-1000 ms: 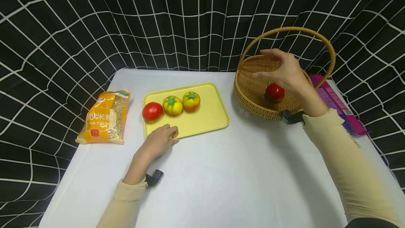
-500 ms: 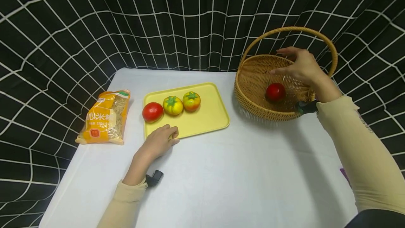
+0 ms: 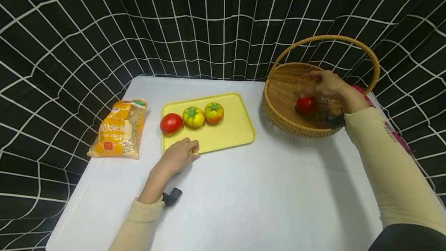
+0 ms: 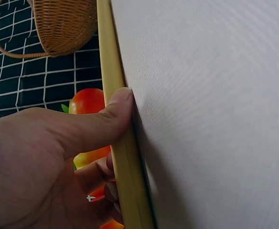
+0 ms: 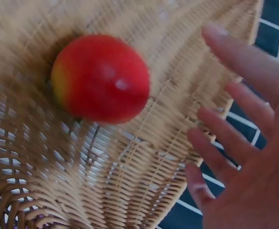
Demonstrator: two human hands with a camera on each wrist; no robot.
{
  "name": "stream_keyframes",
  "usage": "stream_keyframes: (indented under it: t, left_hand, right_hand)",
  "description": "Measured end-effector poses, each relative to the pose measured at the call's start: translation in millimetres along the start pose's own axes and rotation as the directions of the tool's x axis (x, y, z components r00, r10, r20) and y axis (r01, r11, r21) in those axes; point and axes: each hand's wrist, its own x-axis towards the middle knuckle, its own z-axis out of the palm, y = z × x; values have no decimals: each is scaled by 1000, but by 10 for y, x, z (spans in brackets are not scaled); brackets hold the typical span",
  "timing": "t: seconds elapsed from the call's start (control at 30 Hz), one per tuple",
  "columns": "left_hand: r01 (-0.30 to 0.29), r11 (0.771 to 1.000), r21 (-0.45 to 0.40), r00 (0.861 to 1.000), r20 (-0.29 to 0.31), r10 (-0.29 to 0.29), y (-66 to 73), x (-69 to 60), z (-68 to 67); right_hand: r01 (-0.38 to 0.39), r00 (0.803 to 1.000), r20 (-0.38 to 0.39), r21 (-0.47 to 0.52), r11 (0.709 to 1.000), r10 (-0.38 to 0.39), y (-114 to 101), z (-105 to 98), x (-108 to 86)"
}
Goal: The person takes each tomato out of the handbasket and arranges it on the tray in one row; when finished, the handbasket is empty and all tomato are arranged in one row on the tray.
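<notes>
My left hand (image 3: 178, 156) pinches the near rim of a yellow tray (image 3: 238, 127). In the left wrist view, the thumb presses the tray's outer edge while the fingers curl over the inner side. On the tray lie a red fruit (image 3: 171, 124), a yellow tomato-like fruit (image 3: 193, 117) with green leaves, and an orange-yellow one (image 3: 214, 112). My right hand (image 3: 327, 84) reaches into a wicker basket (image 3: 280, 117), just above a red round fruit (image 3: 306, 106). The right wrist view shows spread fingers apart from that fruit, which has a yellow patch.
An orange-and-clear food bag (image 3: 120, 130) lies left of the tray. The basket's tall arched handle (image 3: 331, 38) rises around the right forearm. A magenta package (image 3: 400, 142) is partly hidden behind the right sleeve. A black gridded curtain (image 3: 209, 22) encloses the white table (image 3: 244, 196).
My right hand first shifted right, then sank lower into the basket toward the red fruit. The left hand keeps its hold on the tray. The head view has shifted slightly.
</notes>
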Motion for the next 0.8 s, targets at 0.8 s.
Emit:
stream_keyframes:
  t: [0.8]
  left_hand:
    - [4, 1000, -6, 1000, -5, -4, 12, -4, -2]
  right_hand:
    - [-35, 986, 161, 29, 999, 30, 226, 260, 84]
